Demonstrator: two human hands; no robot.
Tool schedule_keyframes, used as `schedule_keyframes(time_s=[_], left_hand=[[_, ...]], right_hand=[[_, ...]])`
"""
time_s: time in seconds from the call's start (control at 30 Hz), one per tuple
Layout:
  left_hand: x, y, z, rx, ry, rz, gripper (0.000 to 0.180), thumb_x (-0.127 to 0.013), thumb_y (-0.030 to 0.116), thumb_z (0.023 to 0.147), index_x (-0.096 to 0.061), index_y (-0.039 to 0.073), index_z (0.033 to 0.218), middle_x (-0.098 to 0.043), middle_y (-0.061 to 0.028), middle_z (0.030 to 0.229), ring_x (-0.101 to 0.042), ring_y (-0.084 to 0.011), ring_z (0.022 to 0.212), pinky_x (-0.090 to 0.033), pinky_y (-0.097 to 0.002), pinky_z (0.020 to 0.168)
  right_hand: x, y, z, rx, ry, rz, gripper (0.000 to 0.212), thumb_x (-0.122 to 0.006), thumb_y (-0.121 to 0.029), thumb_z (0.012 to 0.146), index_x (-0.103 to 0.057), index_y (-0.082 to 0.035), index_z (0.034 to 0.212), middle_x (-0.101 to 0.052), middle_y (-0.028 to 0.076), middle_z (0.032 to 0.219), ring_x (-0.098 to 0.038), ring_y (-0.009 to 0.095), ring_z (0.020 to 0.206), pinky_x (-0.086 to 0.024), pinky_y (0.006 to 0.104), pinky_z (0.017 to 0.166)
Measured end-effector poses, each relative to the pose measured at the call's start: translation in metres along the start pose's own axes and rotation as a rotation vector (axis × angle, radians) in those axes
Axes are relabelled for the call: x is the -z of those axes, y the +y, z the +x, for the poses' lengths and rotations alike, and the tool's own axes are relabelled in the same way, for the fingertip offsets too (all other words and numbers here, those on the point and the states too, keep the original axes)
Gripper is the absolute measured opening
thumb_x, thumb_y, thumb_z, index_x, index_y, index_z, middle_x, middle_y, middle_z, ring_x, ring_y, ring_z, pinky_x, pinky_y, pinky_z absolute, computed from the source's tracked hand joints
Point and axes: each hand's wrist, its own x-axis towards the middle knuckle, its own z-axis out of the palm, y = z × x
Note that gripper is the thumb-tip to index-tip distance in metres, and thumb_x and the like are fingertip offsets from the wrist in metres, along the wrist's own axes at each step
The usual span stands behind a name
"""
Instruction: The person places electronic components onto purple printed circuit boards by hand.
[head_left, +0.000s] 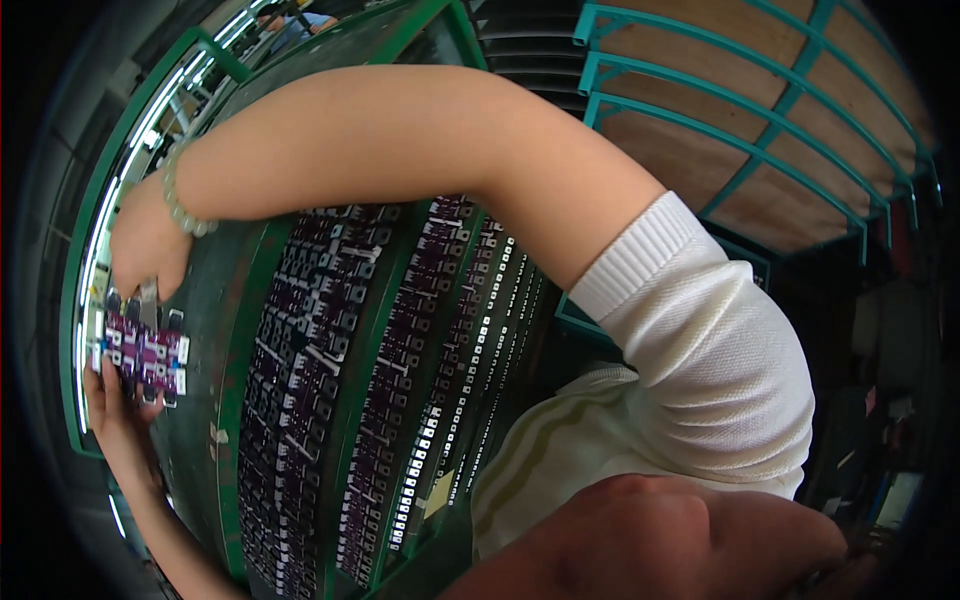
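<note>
At the far left, a purple circuit board with white and dark square parts along its edges is held up over a dark green work surface. My left hand grips the board from its lower edge, with the fingers partly behind it. Over the upper edge of the board bends my right hand, wearing a pale green bead bracelet. Its fingers are closed around a small greyish strip against the board; what the strip is I cannot make out.
Rows of similar purple boards stand packed between green rails beside my arms. A yellowish slip lies by the white parts. Turquoise metal racks with brown panels stand at upper right. Another person sits far off at upper left.
</note>
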Motion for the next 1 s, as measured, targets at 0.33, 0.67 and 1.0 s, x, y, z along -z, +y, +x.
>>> schedule_keyframes(time_s=[0.33, 0.67, 1.0], left_hand=[[-0.023, 0.02, -0.017, -0.005, -0.054, -0.047, 0.051, -0.058, 0.031, 0.107, -0.045, 0.005, 0.149, -0.065, -0.0001, 0.109, -0.061, -0.0046, 0.085, -0.058, -0.021, 0.063], [-0.033, 0.029, -0.024, -0.009, -0.026, -0.04, 0.047, -0.056, 0.032, 0.107, -0.048, 0.006, 0.146, -0.065, -0.0004, 0.111, -0.063, -0.0056, 0.089, -0.059, -0.0203, 0.063], [-0.049, 0.043, -0.029, -0.011, -0.084, -0.06, 0.043, -0.056, 0.029, 0.107, -0.05, 0.007, 0.144, -0.063, -0.0021, 0.113, -0.06, -0.0102, 0.091, -0.061, -0.0248, 0.066]], right_hand=[[0.003, -0.005, -0.013, 0.004, 0.034, 0.039, 0.029, -0.068, -0.033, 0.087, -0.07, -0.009, 0.102, -0.072, 0.016, 0.088, -0.07, 0.036, 0.086, -0.053, 0.0505, 0.075], [0.006, -0.005, -0.013, -0.056, -0.012, 0.097, 0.027, -0.069, -0.032, 0.088, -0.07, -0.008, 0.1, -0.072, 0.014, 0.085, -0.07, 0.035, 0.083, -0.053, 0.0483, 0.074], [-0.007, 0.016, -0.011, -0.028, 0.03, 0.015, 0.04, -0.066, -0.041, 0.087, -0.071, -0.008, 0.109, -0.073, 0.017, 0.095, -0.07, 0.037, 0.092, -0.055, 0.0494, 0.081]])
